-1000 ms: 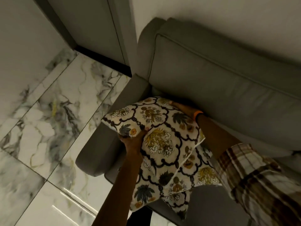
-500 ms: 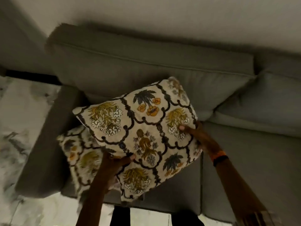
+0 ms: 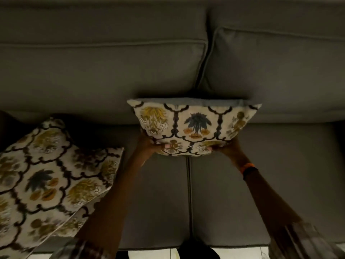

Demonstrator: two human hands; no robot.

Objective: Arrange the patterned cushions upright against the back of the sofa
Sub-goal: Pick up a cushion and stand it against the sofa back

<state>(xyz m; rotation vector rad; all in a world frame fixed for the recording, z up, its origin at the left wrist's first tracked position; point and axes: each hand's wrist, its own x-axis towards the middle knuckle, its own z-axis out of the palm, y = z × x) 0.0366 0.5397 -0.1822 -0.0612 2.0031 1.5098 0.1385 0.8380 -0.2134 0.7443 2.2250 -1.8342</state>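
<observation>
A floral patterned cushion [image 3: 194, 126] stands nearly upright against the grey sofa back [image 3: 104, 75], right where the two back pads meet. My left hand [image 3: 149, 144] grips its lower left edge and my right hand [image 3: 225, 146] grips its lower right edge; an orange band sits on my right wrist. A second patterned cushion [image 3: 50, 176] lies flat and tilted on the left part of the sofa seat [image 3: 261, 174], apart from both hands.
The grey sofa fills most of the view, with a seam between two seat pads [image 3: 189, 193] under my arms. A strip of pale floor [image 3: 153, 254] shows along the sofa's front edge.
I have carried the cushion to the right from the sofa's left end and tipped it up against the back. The other cushion stayed behind on the seat at the left.
</observation>
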